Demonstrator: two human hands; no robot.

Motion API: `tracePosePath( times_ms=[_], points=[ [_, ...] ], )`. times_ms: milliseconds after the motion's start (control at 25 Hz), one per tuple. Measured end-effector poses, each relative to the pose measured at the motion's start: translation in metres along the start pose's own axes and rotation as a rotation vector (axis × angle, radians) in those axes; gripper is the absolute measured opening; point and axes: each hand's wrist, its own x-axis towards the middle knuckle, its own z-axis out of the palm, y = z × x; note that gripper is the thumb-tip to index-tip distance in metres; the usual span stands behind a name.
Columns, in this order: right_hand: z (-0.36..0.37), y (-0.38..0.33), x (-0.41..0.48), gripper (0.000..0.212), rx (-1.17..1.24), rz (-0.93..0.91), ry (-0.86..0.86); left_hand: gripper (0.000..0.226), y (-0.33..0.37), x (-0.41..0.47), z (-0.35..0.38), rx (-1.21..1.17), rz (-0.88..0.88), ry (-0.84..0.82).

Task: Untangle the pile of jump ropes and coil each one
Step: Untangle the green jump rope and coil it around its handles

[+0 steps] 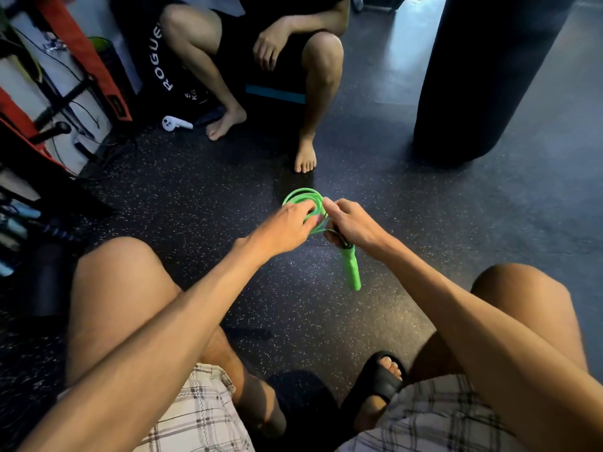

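A: Where is the rope?

B: The green jump rope (301, 199) is held up off the floor (326, 314), roughly over its middle, between the person's knees and the bare foot (305, 154) of a second person sitting opposite. It is gathered into a small round coil of several loops.

A: And the hands?

B: Both are closed on it, close together, almost touching. The left hand (287, 226) comes in from the left with its fingers curled over the near side of the coil, pinching the strands. The right hand (350, 223) grips the bundle on the right side, where the loops meet the dark neck of a handle (352, 272).

A: Which way does the handle point?

B: Down and slightly right, hanging below the right hand, its green grip free in the air. I can only make out one handle; whether a second is tucked inside the fists I cannot tell.

A: What else is around?

B: A tall black punching bag (483, 76) stands on the floor toward the far right. A white controller (176, 123) lies on the floor toward the far left, just beside the second person's other foot, with a black bag lettered ROGUE (160, 57) behind it. Nearest the camera are plaid shorts (195, 412) and a black sandal (378, 380) on the person's foot, planted on the speckled floor.
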Motion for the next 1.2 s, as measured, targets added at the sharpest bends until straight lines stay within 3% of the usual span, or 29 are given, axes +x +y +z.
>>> tracePosePath(
  times_ms=[160, 360, 520, 720, 960, 1120, 1200],
  points=[
    [0.017, -0.01, 0.005, 0.046, -0.101, 0.025, -0.018, 0.021, -0.001, -0.017, -0.015, 0.062, 0.02, -0.054],
    [0.036, -0.037, 0.02, 0.039, -0.177, 0.023, -0.095, 0.028, -0.018, -0.03, -0.039, 0.048, 0.037, 0.054],
    [0.046, -0.05, 0.036, 0.036, -0.267, -0.002, -0.083, 0.019, -0.034, -0.03, -0.054, 0.0, 0.138, 0.299],
    [0.071, -0.054, 0.068, 0.029, -0.243, -0.001, -0.087, 0.015, -0.077, -0.026, -0.07, -0.063, -0.073, 0.662],
    [0.099, -0.056, 0.114, 0.035, -0.087, 0.119, -0.247, 0.052, -0.12, -0.052, -0.068, 0.09, -0.073, 0.283],
    [0.122, -0.059, 0.153, 0.032, -0.003, 0.253, -0.402, 0.03, -0.15, -0.057, -0.07, 0.09, -0.148, 0.339],
    [0.128, -0.063, 0.16, 0.036, -0.056, 0.23, -0.392, 0.023, -0.155, -0.058, -0.072, 0.036, -0.176, 0.365]
  ],
)
